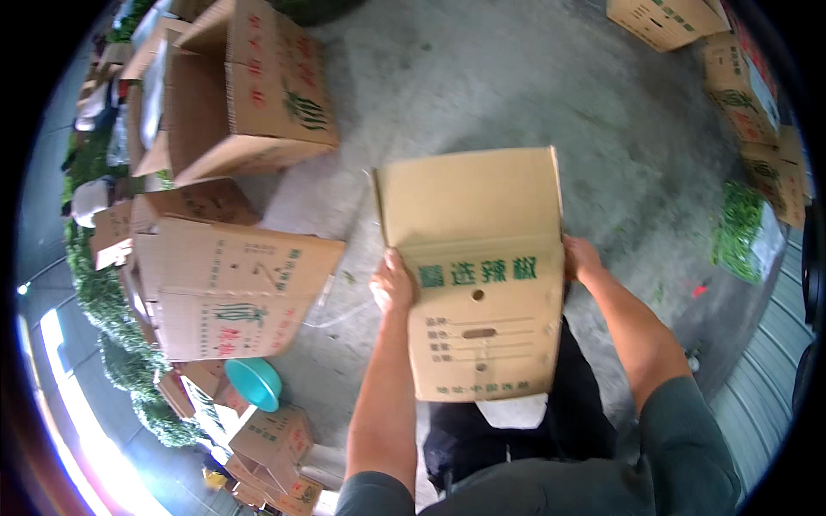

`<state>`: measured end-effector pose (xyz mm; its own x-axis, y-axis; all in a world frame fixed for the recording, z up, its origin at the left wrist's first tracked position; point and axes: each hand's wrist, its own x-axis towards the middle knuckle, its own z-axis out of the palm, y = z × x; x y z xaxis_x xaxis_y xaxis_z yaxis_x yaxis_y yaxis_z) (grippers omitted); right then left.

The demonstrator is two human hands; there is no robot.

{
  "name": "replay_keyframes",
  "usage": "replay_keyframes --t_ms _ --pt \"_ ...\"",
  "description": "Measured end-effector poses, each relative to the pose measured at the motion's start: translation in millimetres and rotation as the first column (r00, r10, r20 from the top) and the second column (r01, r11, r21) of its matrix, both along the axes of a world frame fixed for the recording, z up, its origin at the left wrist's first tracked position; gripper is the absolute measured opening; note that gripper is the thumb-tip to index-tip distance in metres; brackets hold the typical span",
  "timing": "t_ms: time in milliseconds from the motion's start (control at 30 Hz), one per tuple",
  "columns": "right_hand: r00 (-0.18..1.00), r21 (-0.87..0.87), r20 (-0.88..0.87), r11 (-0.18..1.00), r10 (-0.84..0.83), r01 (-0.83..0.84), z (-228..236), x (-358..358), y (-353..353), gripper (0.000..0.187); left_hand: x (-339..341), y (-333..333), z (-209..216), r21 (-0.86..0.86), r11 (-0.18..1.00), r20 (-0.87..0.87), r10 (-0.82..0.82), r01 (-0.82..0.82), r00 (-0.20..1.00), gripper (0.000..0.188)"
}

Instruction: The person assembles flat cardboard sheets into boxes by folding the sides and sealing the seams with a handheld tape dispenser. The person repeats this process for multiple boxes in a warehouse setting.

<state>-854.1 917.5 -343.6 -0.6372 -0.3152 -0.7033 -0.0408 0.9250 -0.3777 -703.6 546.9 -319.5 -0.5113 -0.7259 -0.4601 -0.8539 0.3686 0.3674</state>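
Observation:
Between my hands is a brown cardboard box (482,335) with green and dark print and a few holes in its near panel. Its far flap stands out away from me, and its inside is hidden. My left hand (393,282) grips its left edge, thumb on the printed panel. At the right edge, my right hand (582,258) is closed on the box, its fingers mostly behind the cardboard. The box hangs in front of my legs, above the concrete floor.
To the left stand a large open carton (280,95) and another carton (232,288) with raised flaps. A teal basin (254,383) lies near smaller boxes (271,439). On the right are stacked cartons (740,90) and a bunch of green produce (738,228) in clear plastic.

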Motion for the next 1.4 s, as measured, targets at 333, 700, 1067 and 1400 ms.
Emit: replay_keyframes --t_ms 333,700,1067,1400 --pt "0.876 -0.268 -0.306 0.917 -0.372 0.296 56 -22 -23 0.033 -56 -22 110 0.045 0.996 -0.276 0.088 -0.078 0.957 0.066" --pt "0.777 -0.485 -0.477 0.86 -0.411 0.157 118 -97 -178 0.046 -97 -105 230 -0.143 0.982 -0.7 -0.009 -0.127 0.714 0.043" --pt "0.991 0.103 -0.053 0.988 0.12 -0.114 76 132 43 0.038 264 -44 132 0.295 0.945 0.045 0.134 -0.141 0.99 0.047" --pt "0.794 0.176 0.408 0.892 -0.45 0.416 151 225 -125 0.065 463 -284 44 -0.019 0.836 0.112 0.546 -0.548 0.83 0.043"
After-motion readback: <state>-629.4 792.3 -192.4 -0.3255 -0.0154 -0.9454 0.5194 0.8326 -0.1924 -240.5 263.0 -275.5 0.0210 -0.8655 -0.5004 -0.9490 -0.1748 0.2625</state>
